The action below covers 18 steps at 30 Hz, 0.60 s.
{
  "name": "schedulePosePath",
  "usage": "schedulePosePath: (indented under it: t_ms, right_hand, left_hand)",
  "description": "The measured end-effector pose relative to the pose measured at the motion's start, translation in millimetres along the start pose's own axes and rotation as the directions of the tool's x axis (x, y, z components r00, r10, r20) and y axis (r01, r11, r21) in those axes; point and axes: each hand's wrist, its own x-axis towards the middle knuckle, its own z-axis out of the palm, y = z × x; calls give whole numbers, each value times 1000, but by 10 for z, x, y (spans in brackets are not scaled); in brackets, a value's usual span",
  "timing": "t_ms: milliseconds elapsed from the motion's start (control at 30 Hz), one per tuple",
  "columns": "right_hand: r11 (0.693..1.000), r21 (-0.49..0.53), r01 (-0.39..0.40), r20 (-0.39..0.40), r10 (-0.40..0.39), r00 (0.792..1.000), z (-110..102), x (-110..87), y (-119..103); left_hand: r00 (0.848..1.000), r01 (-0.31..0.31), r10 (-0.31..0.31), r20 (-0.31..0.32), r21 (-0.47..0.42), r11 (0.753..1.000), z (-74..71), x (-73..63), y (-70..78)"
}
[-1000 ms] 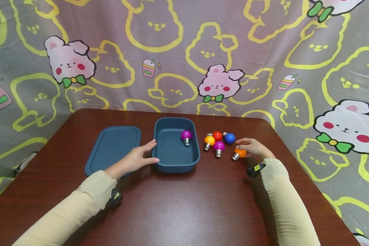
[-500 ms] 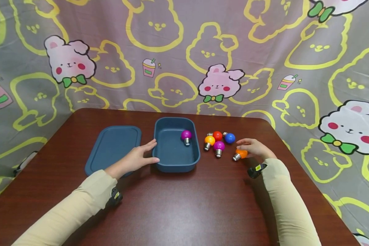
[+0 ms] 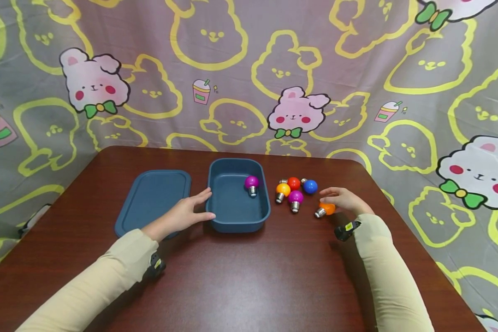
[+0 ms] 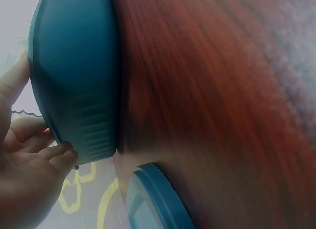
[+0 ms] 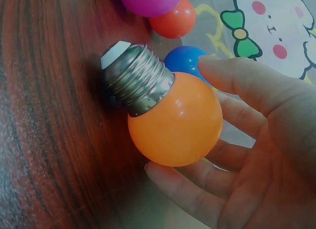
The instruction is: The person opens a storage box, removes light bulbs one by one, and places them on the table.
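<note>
In the head view my left hand rests at the left rim of a blue-grey rectangular box, fingers and thumb spread along it. The left wrist view shows thumb and fingertips touching the rim of that box. Inside lies a purple light bulb. My right hand holds an orange light bulb low at the table; up close, thumb and fingers curve round the globe of this orange bulb, its metal screw base pointing away from the palm. How firmly it is held I cannot tell.
Left of the box lies a flat blue-grey lid. Between box and right hand sit a yellow-orange bulb, a red bulb, a purple bulb and a blue bulb. A patterned curtain stands behind the brown table.
The right hand and the orange bulb have shifted very slightly to the right together. The left hand, the box and the other bulbs stay where they were.
</note>
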Motion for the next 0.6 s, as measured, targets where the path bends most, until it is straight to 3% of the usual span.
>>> schedulePosePath:
  t_ms: [200,600]
  right_hand:
    - [999,50,-16,3,16,1000,8,6,15]
    - [998,50,-39,0,39,999,-8,-19,27]
  left_hand:
    - [1000,-5,5,-1,1,1000,-1,-9,2]
    - [1000,-9,9,-9,-7,1000,6,1,-3]
